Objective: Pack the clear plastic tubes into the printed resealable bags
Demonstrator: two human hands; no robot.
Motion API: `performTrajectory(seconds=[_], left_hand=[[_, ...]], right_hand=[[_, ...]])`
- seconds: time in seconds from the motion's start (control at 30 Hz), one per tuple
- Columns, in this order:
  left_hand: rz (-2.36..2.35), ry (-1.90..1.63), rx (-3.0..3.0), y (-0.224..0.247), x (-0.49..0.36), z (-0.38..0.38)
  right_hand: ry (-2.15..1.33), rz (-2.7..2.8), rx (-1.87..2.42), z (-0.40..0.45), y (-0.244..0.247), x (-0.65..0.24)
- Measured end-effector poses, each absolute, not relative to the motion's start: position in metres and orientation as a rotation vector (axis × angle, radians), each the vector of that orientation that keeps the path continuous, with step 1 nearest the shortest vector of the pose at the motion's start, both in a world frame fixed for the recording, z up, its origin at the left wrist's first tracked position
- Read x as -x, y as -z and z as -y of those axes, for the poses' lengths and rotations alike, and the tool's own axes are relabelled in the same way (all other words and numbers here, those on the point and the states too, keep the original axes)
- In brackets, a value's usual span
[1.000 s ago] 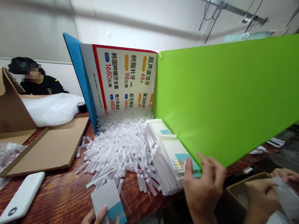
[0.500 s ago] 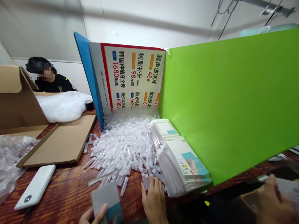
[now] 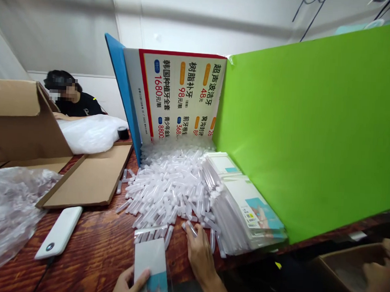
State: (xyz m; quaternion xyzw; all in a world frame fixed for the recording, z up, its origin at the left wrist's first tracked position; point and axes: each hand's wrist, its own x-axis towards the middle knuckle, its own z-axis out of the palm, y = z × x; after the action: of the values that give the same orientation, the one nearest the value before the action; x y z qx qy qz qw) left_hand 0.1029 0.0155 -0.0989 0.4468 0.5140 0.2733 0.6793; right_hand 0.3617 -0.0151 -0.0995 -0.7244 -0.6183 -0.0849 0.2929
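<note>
My left hand grips a printed card in a clear sleeve, white on top with a teal lower part. The sleeve's clear top end lies over several small tubes. At the front of a heap of small translucent plastic tubes, my right hand has its fingers closed around small plastic tubes; how many is hidden. Right of the heap lies a thick pile of similar sleeved cards.
A green panel, a printed price board and a blue panel wall in the heap. On the left are a white power bank, a cardboard box and plastic wrap. A person sits behind; another person's hands are at right.
My right hand has lifted slightly and now shows tubes between its fingers. My left hand has brought the sleeved card more upright and closer to the right hand. The view has shifted a little.
</note>
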Motion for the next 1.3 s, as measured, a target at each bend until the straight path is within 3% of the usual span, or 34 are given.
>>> performTrajectory(seconds=[0.3, 0.53, 0.8, 1.1, 1.3], left_hand=[[-1.118, -0.537, -1.013, 0.084, -0.107, -0.008], [-0.821, -0.471, -1.041, 0.078, -0.108, -0.004], [-0.726, -0.356, -1.022, 0.063, -0.105, -0.003], [-0.708, -0.216, -1.174, 0.048, -0.1, 0.002], [-0.748, -0.188, -1.103, 0.042, -0.09, 0.009]], right_hand=[[-0.237, 1.384, 1.583, 0.019, 0.08, -0.367], [-1.036, 1.129, 1.184, 0.031, 0.051, -0.367], [-1.29, 1.07, 1.198, 0.039, 0.042, -0.364], [-1.528, 0.72, 1.138, 0.042, 0.067, -0.338], [-1.642, 0.812, 1.14, 0.047, 0.064, -0.338]])
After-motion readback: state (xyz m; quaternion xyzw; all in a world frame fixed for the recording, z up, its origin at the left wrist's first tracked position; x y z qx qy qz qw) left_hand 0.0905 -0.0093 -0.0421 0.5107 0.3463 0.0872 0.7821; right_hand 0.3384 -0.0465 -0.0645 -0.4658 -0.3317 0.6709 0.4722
